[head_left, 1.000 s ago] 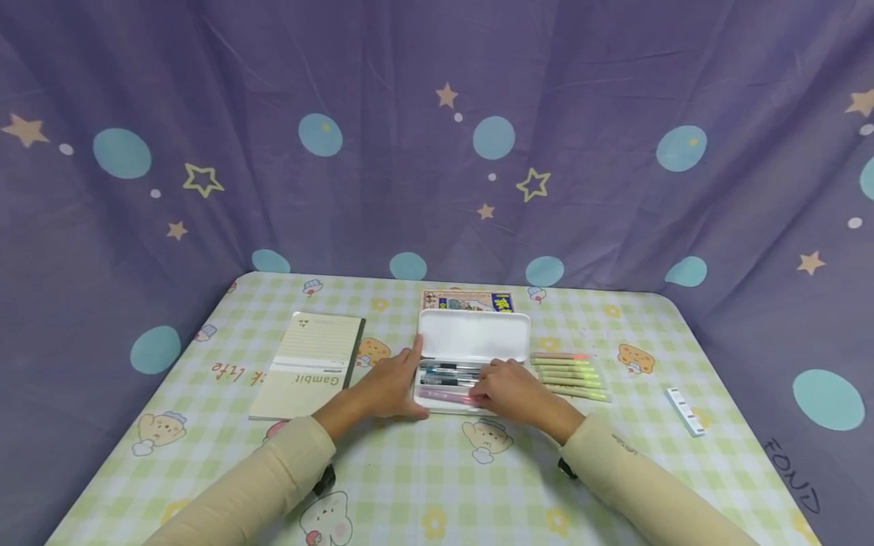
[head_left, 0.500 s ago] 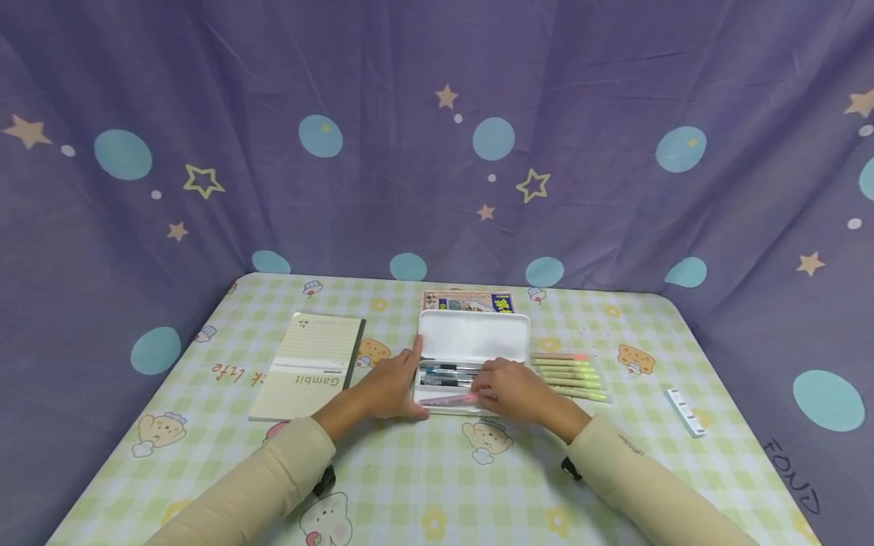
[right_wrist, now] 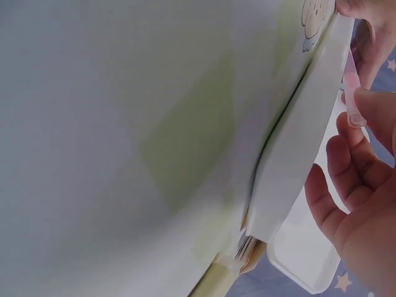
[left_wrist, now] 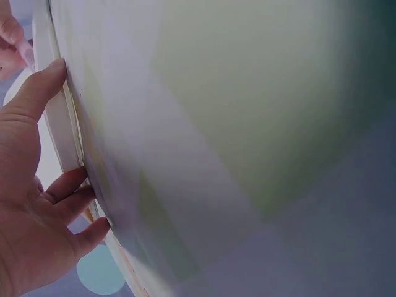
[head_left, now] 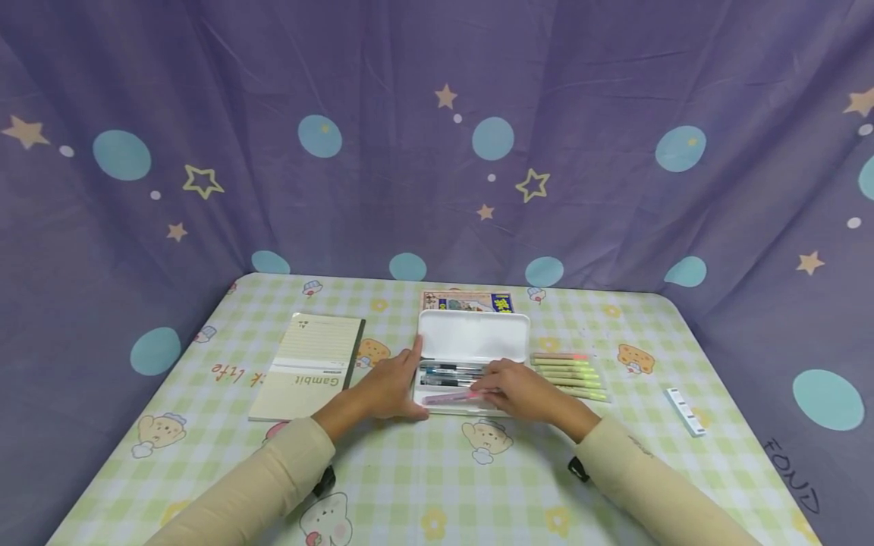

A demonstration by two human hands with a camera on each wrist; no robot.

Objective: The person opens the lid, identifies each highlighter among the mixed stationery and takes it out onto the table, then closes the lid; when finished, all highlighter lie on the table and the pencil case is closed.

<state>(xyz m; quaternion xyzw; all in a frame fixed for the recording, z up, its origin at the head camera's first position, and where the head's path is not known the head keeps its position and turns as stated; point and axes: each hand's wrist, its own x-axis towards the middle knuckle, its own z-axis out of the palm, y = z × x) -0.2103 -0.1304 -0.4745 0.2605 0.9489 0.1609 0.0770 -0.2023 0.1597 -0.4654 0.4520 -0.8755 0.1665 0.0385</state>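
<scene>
A white pencil case (head_left: pixel 474 336) lies with its lid back in the head view, and several dark and blue pens (head_left: pixel 447 370) lie in its rear part. My left hand (head_left: pixel 391 385) holds the case's left end, its thumb at the front edge and the other fingers along the side in the left wrist view. Over the case's front part, my right hand (head_left: pixel 515 388) pinches the end of a pink pen (head_left: pixel 444 398) between thumb and index finger. The pen's pinkish, translucent tip (right_wrist: pixel 352 93) shows in the right wrist view; the remaining fingers are loosely bent.
Right of the case lies a clear packet of highlighters (head_left: pixel 570 373). A notebook (head_left: pixel 307 371) is on the left, and a small white strip (head_left: pixel 685 412) at the right. Behind the lid a printed booklet (head_left: pixel 467 300) shows partly. A patterned cloth covers the table (head_left: pixel 382 485).
The right hand has drawn back slightly to the right, with the pink pen in its fingers shifting a little rightward. The left hand has stayed on the case.
</scene>
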